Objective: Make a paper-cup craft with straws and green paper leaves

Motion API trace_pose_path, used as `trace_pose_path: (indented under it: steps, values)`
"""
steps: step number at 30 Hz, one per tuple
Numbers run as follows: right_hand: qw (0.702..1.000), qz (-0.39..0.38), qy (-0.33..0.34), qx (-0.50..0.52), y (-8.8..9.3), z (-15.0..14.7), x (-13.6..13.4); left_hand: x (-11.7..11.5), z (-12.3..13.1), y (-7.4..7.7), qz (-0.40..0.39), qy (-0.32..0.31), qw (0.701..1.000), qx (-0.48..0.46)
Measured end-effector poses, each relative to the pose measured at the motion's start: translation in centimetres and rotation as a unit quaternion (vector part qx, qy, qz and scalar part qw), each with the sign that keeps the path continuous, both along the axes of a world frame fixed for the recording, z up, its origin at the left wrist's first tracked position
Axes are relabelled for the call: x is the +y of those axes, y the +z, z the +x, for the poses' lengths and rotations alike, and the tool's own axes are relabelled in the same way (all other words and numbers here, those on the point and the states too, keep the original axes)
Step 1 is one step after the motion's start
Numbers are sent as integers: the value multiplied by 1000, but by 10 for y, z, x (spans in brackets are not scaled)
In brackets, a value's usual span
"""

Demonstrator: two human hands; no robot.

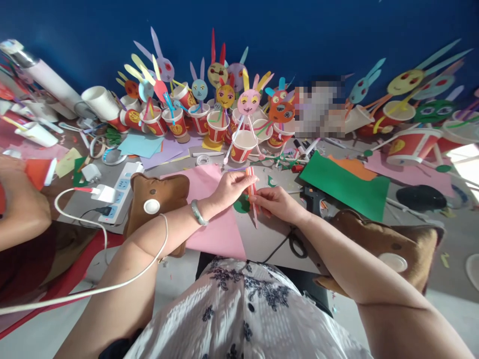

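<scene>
Red, orange and white narrow strips (pixel 252 190), stiff-looking and bundled lengthwise, stood near-upright between my two hands, just above the grey worktop (pixel 260 242). My left hand (pixel 234 187) pinched the upper part between thumb and fingers; my right hand (pixel 277 202) pinched the bundle lower down, its tail pointing toward me. Whether the strips were joined, I could not tell. Behind my left wrist, a large pink paper sheet (pixel 213 222) lay flat; a round dark-green paper disc (pixel 240 204) showed just beside the strips. Beyond my hands stood a red-and-white paper cup (pixel 244 148) bearing a pink rabbit-eared paper face (pixel 249 104). To the right of my right hand lay a black glue gun (pixel 313 198), near a large green paper sheet (pixel 344 184).
</scene>
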State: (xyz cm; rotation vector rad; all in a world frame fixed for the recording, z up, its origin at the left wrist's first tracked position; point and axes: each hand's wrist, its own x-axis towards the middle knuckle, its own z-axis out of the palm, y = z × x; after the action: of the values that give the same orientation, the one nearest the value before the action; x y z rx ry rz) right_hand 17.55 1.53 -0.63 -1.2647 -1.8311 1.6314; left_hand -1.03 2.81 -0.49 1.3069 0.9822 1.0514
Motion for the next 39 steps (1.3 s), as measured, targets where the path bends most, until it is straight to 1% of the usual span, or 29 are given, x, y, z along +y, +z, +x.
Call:
trace_pose_path:
  steps: [2, 4, 7, 9, 10, 11, 13, 15, 16, 17, 19, 22, 24, 26, 28, 31, 33, 37, 39]
  values:
    - [998, 45, -31, -36, 8, 3, 2, 0, 1, 1, -21, -4, 1000, -20]
    - [991, 99, -70, -59, 19, 8, 2, -2, 1, 2, -54, -24, 997, -46]
    - [976, 175, -88, -98, 41, 19, -1, -4, 2, 5, -95, -26, 994, -53]
    - [961, 219, -66, -158, 55, 28, -7, -6, 2, 7, -107, -15, 993, -49]
    - [949, 234, -43, -207, 61, 33, -12, -6, 2, 8, -110, -15, 992, -51]
    - [933, 242, -15, -265, 66, 39, -17, -6, 2, 8, -112, -20, 992, -55]
    - [887, 248, 30, -388, 69, 50, -32, -6, 3, 8, -111, -29, 991, -66]
    - [842, 236, 68, -480, 65, 61, -49, -4, 4, 6, -106, -28, 991, -73]
    - [826, 231, 79, -509, 61, 66, -57, -4, 5, 4, -107, -27, 991, -75]
    - [819, 234, 92, -516, 56, 72, -65, -3, 5, 3, -110, -26, 991, -77]
    - [822, 231, 102, -511, 46, 81, -80, -3, 6, 1, -118, -26, 990, -79]
    - [807, 226, 108, -535, 35, 91, -96, -4, 6, 3, -127, -28, 988, -86]
    - [807, 225, 91, -538, 32, 93, -102, -5, 6, 5, -135, -27, 986, -90]
    - [813, 226, 68, -533, 30, 94, -105, -5, 6, 6, -146, -25, 985, -92]
    - [812, 229, 51, -535, 29, 94, -107, -5, 6, 6, -155, -24, 983, -92]
    - [793, 245, 25, -557, 25, 92, -109, -5, 6, 5, -162, -24, 982, -91]
    - [785, 241, 10, -571, 23, 90, -111, -5, 6, 4, -169, -29, 981, -91]
    - [794, 195, -3, -576, 20, 87, -112, -5, 6, 4, -183, -57, 978, -87]
    - [801, 188, -10, -568, 19, 87, -110, -6, 5, 4, -184, -69, 977, -86]
